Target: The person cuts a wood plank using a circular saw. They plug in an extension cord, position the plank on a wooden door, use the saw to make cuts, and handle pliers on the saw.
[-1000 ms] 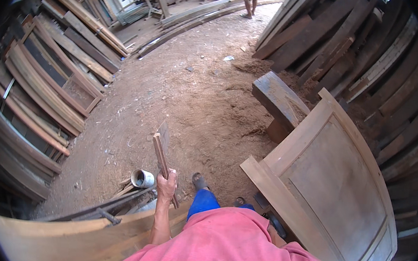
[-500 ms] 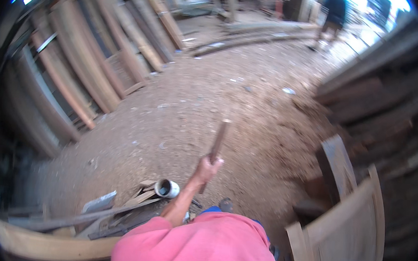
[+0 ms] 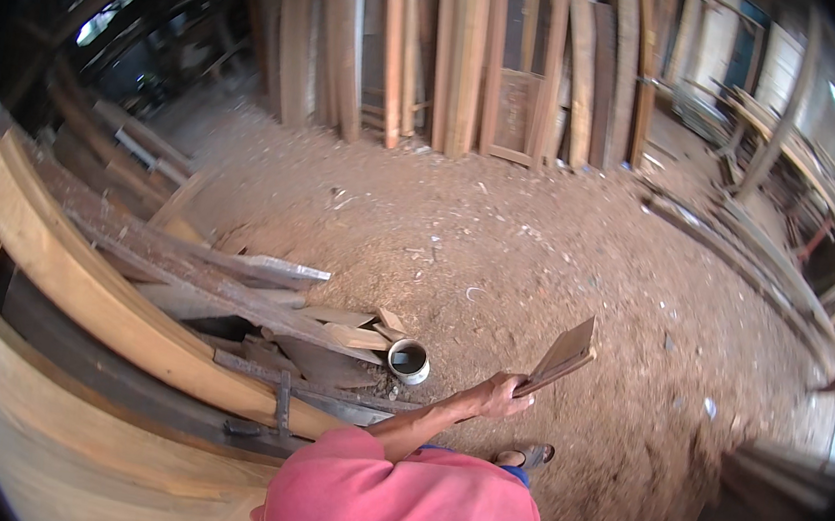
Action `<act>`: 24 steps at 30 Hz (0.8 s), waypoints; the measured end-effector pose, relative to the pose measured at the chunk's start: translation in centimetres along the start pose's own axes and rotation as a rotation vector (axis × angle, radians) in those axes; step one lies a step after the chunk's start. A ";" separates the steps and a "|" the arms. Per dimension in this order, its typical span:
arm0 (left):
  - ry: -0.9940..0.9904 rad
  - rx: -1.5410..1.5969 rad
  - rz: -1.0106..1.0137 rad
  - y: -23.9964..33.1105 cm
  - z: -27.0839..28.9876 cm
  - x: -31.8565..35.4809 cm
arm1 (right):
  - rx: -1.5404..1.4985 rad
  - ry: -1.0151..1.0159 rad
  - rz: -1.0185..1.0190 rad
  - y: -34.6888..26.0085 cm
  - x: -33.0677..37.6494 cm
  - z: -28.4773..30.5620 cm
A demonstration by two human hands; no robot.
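My left hand (image 3: 500,398) is closed around the near end of a short, flat wooden board (image 3: 568,349). The board points away to the right above the dirt floor, with its broad brown face and a paler edge showing. Whether it is one piece or two laid together I cannot tell. My left arm reaches out of a pink sleeve (image 3: 350,443). Just left of the hand, a whitish round can (image 3: 409,361) stands on the ground beside wood offcuts (image 3: 355,336). No part of my right hand shows.
At the left lie long planks (image 3: 112,301), with a metal bar clamp (image 3: 283,403) across them. Upright boards (image 3: 467,64) line the far side. Long timbers (image 3: 739,261) lie at the right, near a workbench (image 3: 790,146). A dark wood stack (image 3: 765,515) fills the lower right.
My view has turned left, bringing the planks and clamp into sight. The board, earlier seen edge-on and pointing ahead, now points right and shows its face. A distant person has left the view.
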State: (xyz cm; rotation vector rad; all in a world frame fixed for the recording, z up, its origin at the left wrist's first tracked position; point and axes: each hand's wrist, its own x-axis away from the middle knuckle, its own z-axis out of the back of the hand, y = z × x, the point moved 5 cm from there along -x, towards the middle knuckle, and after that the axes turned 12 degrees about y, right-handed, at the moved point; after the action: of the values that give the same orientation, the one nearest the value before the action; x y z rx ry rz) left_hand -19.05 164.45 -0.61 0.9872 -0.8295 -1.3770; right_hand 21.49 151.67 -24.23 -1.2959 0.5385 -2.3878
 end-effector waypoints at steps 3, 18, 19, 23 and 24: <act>-0.016 -0.136 0.139 -2.1 1.5 -1.8 | 0.050 -0.039 0.049 -6.9 -4.1 -1.4; 0.176 -0.188 0.359 -5.3 -4.6 -16.0 | 0.125 -0.109 0.135 -28.8 -19.7 -1.0; 0.191 -0.199 0.319 -5.2 -4.9 -16.8 | 0.117 -0.107 0.119 -28.9 -20.3 -0.8; 0.107 -0.204 0.261 -5.6 -7.2 -23.6 | 0.040 -0.054 0.058 -28.5 -23.2 1.5; 0.100 -0.183 0.254 -5.5 -7.7 -25.8 | 0.013 -0.037 0.044 -27.8 -23.9 2.3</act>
State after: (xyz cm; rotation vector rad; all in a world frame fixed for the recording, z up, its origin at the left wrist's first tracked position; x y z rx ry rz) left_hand -15.35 191.00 -6.57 0.7743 -0.7141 -1.1538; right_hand 31.76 186.85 -26.33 -1.3072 0.5342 -2.3234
